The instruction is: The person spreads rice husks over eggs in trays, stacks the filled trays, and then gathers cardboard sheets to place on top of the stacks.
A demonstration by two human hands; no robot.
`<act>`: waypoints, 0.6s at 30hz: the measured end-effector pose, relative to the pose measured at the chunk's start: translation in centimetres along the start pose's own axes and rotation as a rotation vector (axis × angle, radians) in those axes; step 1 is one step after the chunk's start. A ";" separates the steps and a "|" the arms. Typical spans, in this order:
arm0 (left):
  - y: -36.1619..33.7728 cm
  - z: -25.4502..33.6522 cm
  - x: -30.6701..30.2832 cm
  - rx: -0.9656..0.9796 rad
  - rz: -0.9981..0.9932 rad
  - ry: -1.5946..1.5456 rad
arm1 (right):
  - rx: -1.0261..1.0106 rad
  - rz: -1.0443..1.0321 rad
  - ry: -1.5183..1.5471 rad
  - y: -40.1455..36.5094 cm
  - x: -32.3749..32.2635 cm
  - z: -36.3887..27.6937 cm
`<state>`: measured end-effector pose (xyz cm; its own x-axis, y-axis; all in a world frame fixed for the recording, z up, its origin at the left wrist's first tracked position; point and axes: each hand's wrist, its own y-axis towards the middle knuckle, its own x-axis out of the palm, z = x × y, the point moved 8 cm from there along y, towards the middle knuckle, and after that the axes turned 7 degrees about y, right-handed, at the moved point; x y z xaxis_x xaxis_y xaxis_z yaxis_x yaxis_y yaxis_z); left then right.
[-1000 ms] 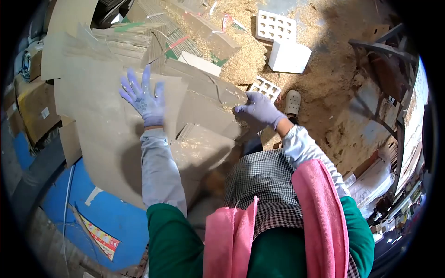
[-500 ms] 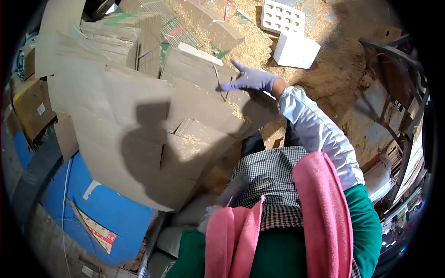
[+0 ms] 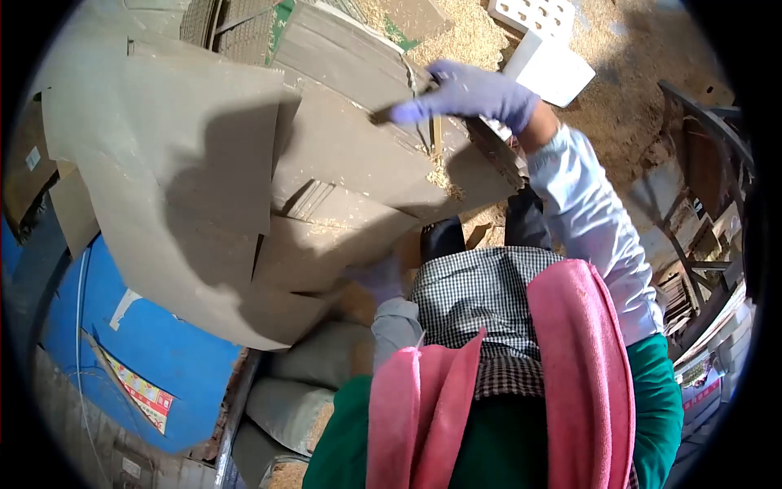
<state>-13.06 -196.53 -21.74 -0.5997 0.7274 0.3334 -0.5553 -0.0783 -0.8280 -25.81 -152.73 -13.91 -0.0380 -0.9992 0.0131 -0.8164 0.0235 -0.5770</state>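
Observation:
My right hand [image 3: 481,96], in a thin purple glove, is over the far right part of a pile of flat cardboard sheets [image 3: 350,155]. Its thumb stretches left above the cardboard, well apart from the other fingers, and a cord [image 3: 414,80] runs just beside it. My left hand [image 3: 381,279], also gloved, is at the near edge of the pile, close to my checked apron [image 3: 464,285]. Motion smears its fingers, and shadow covers part of them. Wood shavings [image 3: 440,175] lie scattered on the sheets.
Beyond my right hand, a white foam block [image 3: 550,69] and a white tray with holes [image 3: 533,15] lie on shavings. A blue board [image 3: 163,350] is at lower left, grey sacks [image 3: 285,407] beside it. Metal frames [image 3: 709,130] stand on the right.
The view has shifted, with the cardboard sitting further up and left. My left hand has moved forward from my apron to the near cardboard edge. My right hand stays over the far side.

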 end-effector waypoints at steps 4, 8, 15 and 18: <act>-1.1 -0.3 4.1 0.019 0.058 -0.190 | -0.178 0.044 -0.002 3.2 1.8 -5.1; -1.9 -0.1 6.1 -0.020 0.009 -0.165 | -0.179 0.110 -0.243 0.1 4.2 -7.9; 0.1 0.2 1.8 0.012 -0.015 0.076 | -0.024 0.082 -0.279 -3.6 10.8 -8.9; 0.7 4.8 -2.0 0.607 0.185 0.524 | -0.109 0.140 -0.271 -3.9 13.7 -9.0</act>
<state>-14.97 -201.32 -20.83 -0.4487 0.8788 -0.1624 -0.7791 -0.4737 -0.4106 -28.35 -166.22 -4.16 -0.0116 -0.9581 -0.2862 -0.8713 0.1501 -0.4672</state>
